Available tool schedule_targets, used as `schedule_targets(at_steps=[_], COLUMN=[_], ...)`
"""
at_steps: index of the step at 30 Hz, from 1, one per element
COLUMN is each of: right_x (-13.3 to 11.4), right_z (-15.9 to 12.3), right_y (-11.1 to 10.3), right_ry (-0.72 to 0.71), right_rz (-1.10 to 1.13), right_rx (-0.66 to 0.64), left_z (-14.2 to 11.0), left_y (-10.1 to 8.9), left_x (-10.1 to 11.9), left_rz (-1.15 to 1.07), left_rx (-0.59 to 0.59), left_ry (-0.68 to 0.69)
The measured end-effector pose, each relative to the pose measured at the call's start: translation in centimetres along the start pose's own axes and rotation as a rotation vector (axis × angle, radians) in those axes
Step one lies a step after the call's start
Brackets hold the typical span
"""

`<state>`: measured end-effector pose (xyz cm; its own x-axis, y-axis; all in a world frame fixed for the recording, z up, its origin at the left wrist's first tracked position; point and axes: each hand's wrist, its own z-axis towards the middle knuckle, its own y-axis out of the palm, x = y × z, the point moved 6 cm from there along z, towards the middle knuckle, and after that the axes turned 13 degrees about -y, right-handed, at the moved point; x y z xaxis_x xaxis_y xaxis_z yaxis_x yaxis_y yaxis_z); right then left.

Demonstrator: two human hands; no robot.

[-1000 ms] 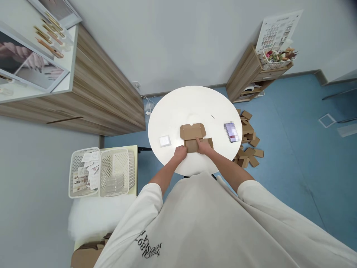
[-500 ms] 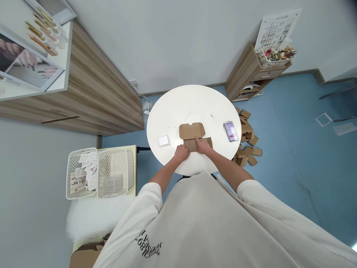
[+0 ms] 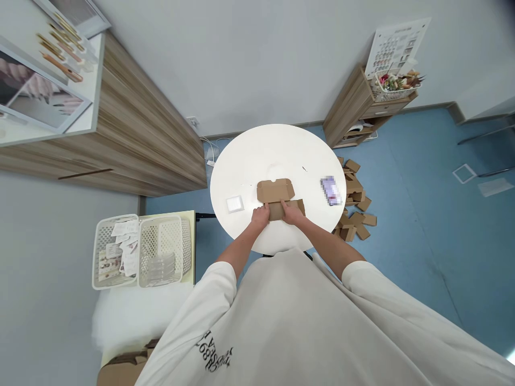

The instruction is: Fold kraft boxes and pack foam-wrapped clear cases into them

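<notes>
A flat brown cardboard box blank (image 3: 276, 193) lies near the front of a round white table (image 3: 277, 150), partly folded. My left hand (image 3: 260, 217) grips its near-left edge with curled fingers. My right hand (image 3: 292, 213) presses down on the near-right part, fingers closed against the cardboard. Both hands touch the blank close to the table's near edge.
A small white square (image 3: 235, 203) lies left of the blank and a purple-white item (image 3: 331, 190) to its right. Several folded cardboard boxes (image 3: 354, 209) lie on the blue floor. Two white baskets (image 3: 139, 249) stand at the left. Wooden cabinets (image 3: 132, 134) line the wall.
My left hand has shifted a little right, up against the blank's near-left edge. The view has drifted slightly; the blank stays in place.
</notes>
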<state>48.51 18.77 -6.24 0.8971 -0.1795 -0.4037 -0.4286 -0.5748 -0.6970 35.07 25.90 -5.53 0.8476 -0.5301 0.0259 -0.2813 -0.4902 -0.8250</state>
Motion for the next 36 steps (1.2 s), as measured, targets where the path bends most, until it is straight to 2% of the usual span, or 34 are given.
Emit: schedule_targets(at_steps=[3,5,8,11,14,19,25,30,36], right_x=[0.5,1.5,4.3,6.4,6.8,5.7,3.6,1.2,0.5], right_z=[-1.5,-3.3,-6.3,-7.8,-7.6,-5.8,-5.2,-5.2,-4.8], right_y=[-0.3,-0.8,-0.5,0.9,1.6,1.3,1.3,0.8,0.4], right_ry=[-0.045,-0.028,0.15,0.291,0.338,0.338,0.283,0.132,0.06], right_rz=[0.009,-0.015,0.012,0.128,0.231,0.299,0.423,0.242,0.007], right_rx=[0.127,0.312,0.457,0.423,0.388,0.369,0.429,0.417,0.219], left_z=[0.2,0.4,0.6,0.7,0.7,0.7,0.8,1.1,0.9], left_y=[0.0,0.1,0.2,0.2,0.3,0.4,0.6,0.9,0.8], left_x=[0.1,0.1,0.1,0.2,0.2,0.2,0.2,0.1,-0.1], left_rz=[0.017,0.029,0.045,0.052,0.053,0.056,0.044,0.035,0.011], left_rx=[-0.01,-0.021,-0.024,-0.018,-0.024,-0.034,-0.014,-0.012,0.001], left_ry=[0.01,0.011,0.015,0.023,0.019,0.017,0.021,0.019,0.035])
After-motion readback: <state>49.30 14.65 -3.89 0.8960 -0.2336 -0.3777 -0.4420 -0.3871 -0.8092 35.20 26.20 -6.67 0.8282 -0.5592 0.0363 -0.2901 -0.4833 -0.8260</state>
